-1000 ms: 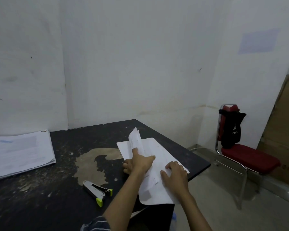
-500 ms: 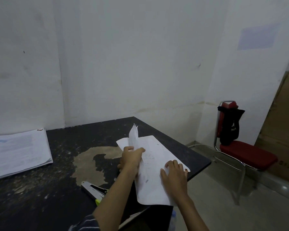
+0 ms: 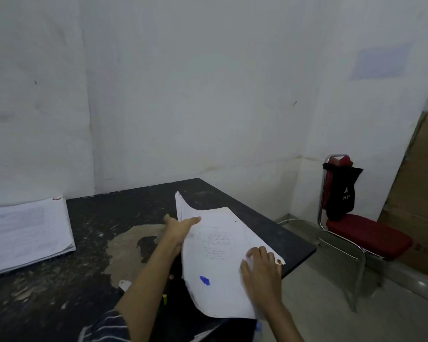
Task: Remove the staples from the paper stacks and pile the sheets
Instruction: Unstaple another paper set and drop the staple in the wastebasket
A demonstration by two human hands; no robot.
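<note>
Head view: left hand [image 3: 181, 230] grips the left edge of a paper stack [image 3: 215, 257], thumb on top, lifting that side off the dark counter [image 3: 84, 243]. Right hand [image 3: 262, 275] lies flat on the stack's right side, fingers spread, near a corner staple [image 3: 279, 261]. A stapler [image 3: 125, 284] is partly hidden under the left forearm. A thick pile [image 3: 25, 233] rests on the counter's far left, well apart.

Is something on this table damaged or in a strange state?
Yes. The dark table has a worn patch left of the left hand, where the coating has peeled to a pale layer. Also, the paper stack overhangs the table's near edge.
</note>
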